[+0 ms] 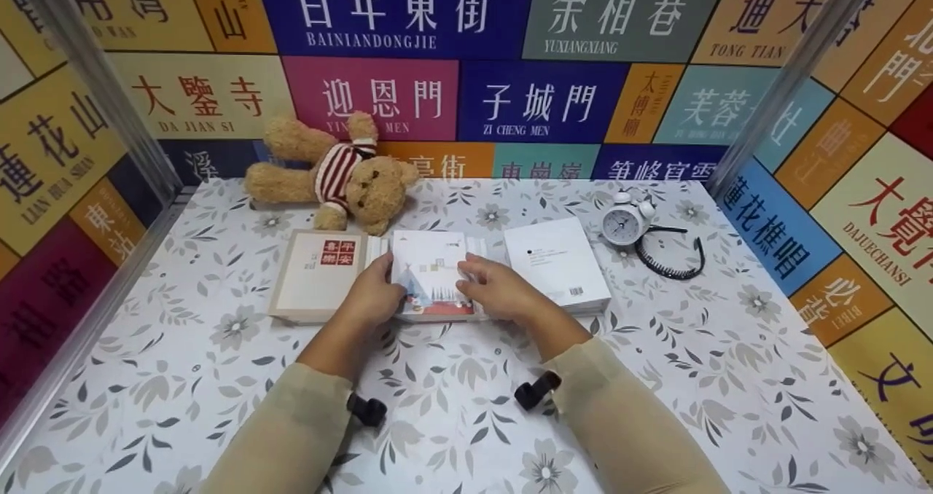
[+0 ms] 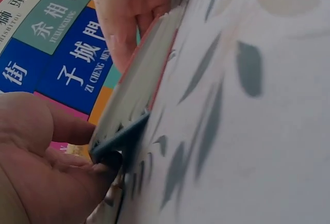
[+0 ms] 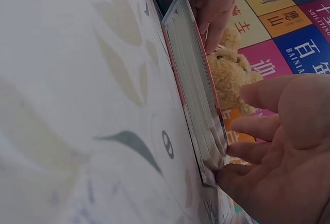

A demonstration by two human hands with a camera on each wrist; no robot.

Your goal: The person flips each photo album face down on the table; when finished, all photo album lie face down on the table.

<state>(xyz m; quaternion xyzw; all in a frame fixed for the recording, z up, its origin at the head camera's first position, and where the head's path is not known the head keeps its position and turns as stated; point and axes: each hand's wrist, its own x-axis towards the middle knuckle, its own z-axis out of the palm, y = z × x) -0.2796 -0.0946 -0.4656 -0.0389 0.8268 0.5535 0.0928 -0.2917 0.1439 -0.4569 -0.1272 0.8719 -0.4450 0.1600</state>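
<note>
A book (image 1: 431, 275) with a white illustrated cover lies in the middle of the table, its cover facing up. My left hand (image 1: 377, 286) holds it by the left side; in the left wrist view, the thumb and a finger are at its dark corner. At the right side my right hand (image 1: 499, 288) grips the edge, with fingertips at the page corner in the right wrist view and the other fingers spread. White edges show behind the book on both sides. Left of it lies a beige book (image 1: 310, 279) with a red square, and right of it a white book (image 1: 557, 264).
A teddy bear (image 1: 342, 173) in a striped top lies on its side at the back left. A white alarm clock (image 1: 625, 221) and a black headband (image 1: 681, 272) are at the back right. Printed panels (image 1: 543, 100) wall in the flowered table (image 1: 452, 421).
</note>
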